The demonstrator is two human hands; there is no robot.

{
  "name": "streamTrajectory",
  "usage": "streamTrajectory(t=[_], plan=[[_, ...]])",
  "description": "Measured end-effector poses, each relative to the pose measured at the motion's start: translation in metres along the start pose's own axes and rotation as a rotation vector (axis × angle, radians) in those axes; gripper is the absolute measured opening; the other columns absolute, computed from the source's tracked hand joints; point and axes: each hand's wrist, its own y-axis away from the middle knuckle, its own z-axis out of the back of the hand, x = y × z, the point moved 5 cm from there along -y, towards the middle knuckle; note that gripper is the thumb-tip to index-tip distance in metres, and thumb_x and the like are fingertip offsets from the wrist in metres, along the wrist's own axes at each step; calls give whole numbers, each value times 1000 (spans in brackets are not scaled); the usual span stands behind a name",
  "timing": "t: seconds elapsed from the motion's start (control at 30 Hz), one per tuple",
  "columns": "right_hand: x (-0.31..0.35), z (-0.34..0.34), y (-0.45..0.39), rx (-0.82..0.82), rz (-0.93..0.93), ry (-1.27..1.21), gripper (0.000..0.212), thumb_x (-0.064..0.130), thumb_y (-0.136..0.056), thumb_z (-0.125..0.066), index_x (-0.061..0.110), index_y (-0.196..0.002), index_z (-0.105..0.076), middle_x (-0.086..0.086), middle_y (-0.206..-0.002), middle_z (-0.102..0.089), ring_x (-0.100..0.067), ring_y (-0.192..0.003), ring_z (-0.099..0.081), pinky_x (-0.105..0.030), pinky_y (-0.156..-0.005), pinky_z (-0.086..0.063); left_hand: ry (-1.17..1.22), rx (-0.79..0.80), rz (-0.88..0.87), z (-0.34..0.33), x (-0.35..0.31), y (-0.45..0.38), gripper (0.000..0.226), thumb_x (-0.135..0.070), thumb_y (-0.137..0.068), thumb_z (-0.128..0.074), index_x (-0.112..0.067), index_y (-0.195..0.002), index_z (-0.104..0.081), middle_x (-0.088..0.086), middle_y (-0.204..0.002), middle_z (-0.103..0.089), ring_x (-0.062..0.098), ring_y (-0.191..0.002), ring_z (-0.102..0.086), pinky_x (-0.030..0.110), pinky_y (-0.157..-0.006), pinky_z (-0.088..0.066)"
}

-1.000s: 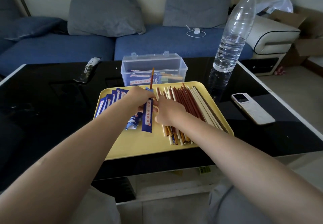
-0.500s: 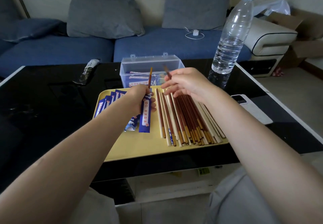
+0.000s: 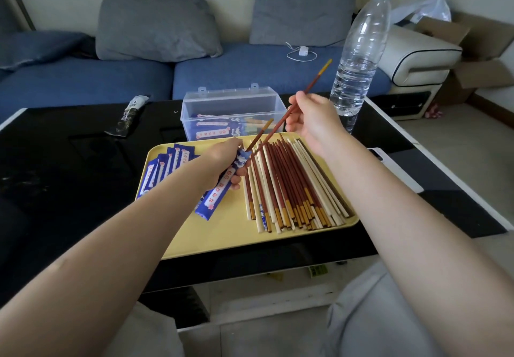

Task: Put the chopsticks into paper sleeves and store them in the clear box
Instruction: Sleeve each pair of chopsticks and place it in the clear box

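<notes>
Fingers (image 3: 295,123) of the right hand (image 3: 314,118) pinch a red-brown chopstick (image 3: 311,85) near its middle, holding it tilted in the air above the far edge of the tray (image 3: 222,234); its yellow end points up toward the bottle (image 3: 358,50) and its lower tip reaches the open mouth of the sleeve (image 3: 219,189). The left hand (image 3: 225,159) curls around that blue paper sleeve, gripping it just above the tray's middle, with the sleeve's printed end slanting toward the near left. A second chopstick (image 3: 260,134) already stands in the sleeve's mouth, its upper part sticking out beside the first.

On the tray's right half lies a pile of loose chopsticks (image 3: 292,187), red-brown ones with yellow ends mixed with pale ones, laid roughly parallel from far to near. On the tray's left half, partly behind the left forearm, a fanned stack of empty sleeves (image 3: 167,162) rests. The clear box (image 3: 233,111) sits just beyond the tray's far edge, its lid raised, with several filled sleeves lying inside.

The bottle stands beyond the tray's far right corner on the black surface (image 3: 69,162). A phone (image 3: 389,167) lies right of the tray, mostly hidden by the right forearm. A dark wrapper (image 3: 129,116) lies well beyond the tray's far left corner, and a blue sofa (image 3: 83,78) runs behind the surface.
</notes>
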Motion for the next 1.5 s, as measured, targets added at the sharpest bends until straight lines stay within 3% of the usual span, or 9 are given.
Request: streamTrajectory(t=[0.23,0.33,0.6,0.77,0.87,0.93,1.13,1.33,1.5], plan=[[-5,17,-7,-153,-13,52,16,16,-106,-46,9,-97,-57,-9,-74,-62,-15,-55,-62,-33,-65,-60,-134,112,-70,-8,-4,1,54,-47,-104,-29,-9,-75,-53,4,-52,-45,15,-38,-39,27,-51,-44],[-8,18,-10,-169,-8,69,16,16,-106,-48,7,-99,-59,-8,-74,-62,-15,-56,-62,-32,-63,-59,-178,138,-89,-10,-4,1,54,-46,-105,-28,-9,-74,-52,4,-52,-44,15,-39,-39,28,-52,-43],[-16,11,-10,17,-43,319,16,33,-90,-71,18,-92,-76,-5,-94,-70,-15,-84,-63,-29,-68,-50,-149,155,-181,-15,-9,1,49,-45,-106,-31,-11,-74,-48,5,-54,-46,17,-42,-40,29,-53,-44],[-17,13,-13,-18,-84,131,20,32,-98,-64,15,-108,-61,-11,-104,-71,-22,-81,-72,-27,-58,-54,-144,118,-169,-13,-9,0,48,-44,-105,-33,-10,-74,-46,5,-54,-47,16,-40,-41,27,-51,-45],[-12,19,-15,-92,-8,131,46,21,-100,-61,18,-142,-42,-12,-107,-71,-24,-80,-76,-27,-58,-56,-167,116,-160,-12,-8,-2,48,-44,-105,-32,-9,-76,-46,5,-54,-48,15,-40,-43,26,-50,-47],[-9,20,-13,-106,43,197,52,15,-101,-57,23,-148,-37,-9,-106,-70,-23,-79,-76,-28,-61,-58,-163,108,-155,-11,-8,-2,45,-44,-105,-33,-8,-81,-46,6,-54,-48,16,-39,-43,26,-50,-47],[-10,4,0,44,55,351,26,19,-105,-49,14,-119,-70,-10,-106,-69,-21,-75,-73,-31,-67,-61,-108,104,-139,-11,-9,1,38,-43,-105,-35,-10,-89,-46,6,-59,-47,14,-39,-41,25,-49,-44],[-14,1,0,98,60,371,25,16,-103,-56,11,-123,-70,-10,-102,-70,-21,-76,-74,-36,-78,-63,-114,85,-125,-9,-10,4,45,-40,-105,-34,-11,-76,-51,4,-56,-47,14,-42,-39,27,-52,-42],[-17,2,-3,127,-47,124,22,11,-98,-65,0,-116,-69,-18,-96,-71,-22,-74,-72,-33,-76,-60,-178,42,-152,-7,-16,6,45,-39,-105,-32,-10,-77,-52,6,-57,-48,16,-42,-40,27,-52,-42]])
